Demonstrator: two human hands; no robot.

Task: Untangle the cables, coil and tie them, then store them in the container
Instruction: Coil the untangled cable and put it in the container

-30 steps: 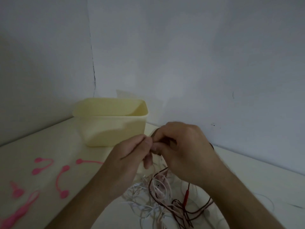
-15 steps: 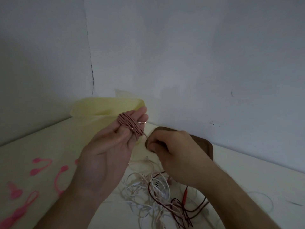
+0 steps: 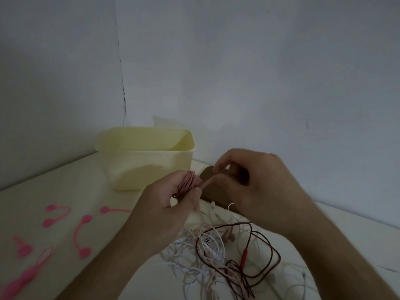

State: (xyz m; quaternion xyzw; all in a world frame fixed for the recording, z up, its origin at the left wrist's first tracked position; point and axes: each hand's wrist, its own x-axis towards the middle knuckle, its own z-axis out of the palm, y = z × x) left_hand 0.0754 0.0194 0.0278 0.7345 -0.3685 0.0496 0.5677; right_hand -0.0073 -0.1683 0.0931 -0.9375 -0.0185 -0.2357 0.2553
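Two hands are working just above the bench (image 3: 65, 187), close together in front of me. My left hand (image 3: 164, 215) is curling its fingers and thumb round a pink coil of cable (image 3: 187, 184), which is sitting wound about the fingertips and showing between thumb and forefinger. My right hand (image 3: 257, 187) is hovering just beside it, its fingertips (image 3: 216, 168) bending inward and pinching at what looks like the loose end of that same pink cable near the coil; the strand itself is too thin for me to make out clearly.

Below my wrists, a tangle of cables (image 3: 216, 254) is lying on the bench: white ones, pale pink ones and a dark brown cable (image 3: 275, 252) with a red piece on it, all looping over one another.

The cream container (image 3: 134, 169) is standing open at the back, near the wall corner, just beyond my left hand. A brown flat board (image 3: 211, 191) is lying behind my hands, partly hidden by them.

Several pink cable ties (image 3: 80, 234) are lying scattered on the bench to my left, well apart from the tangle.
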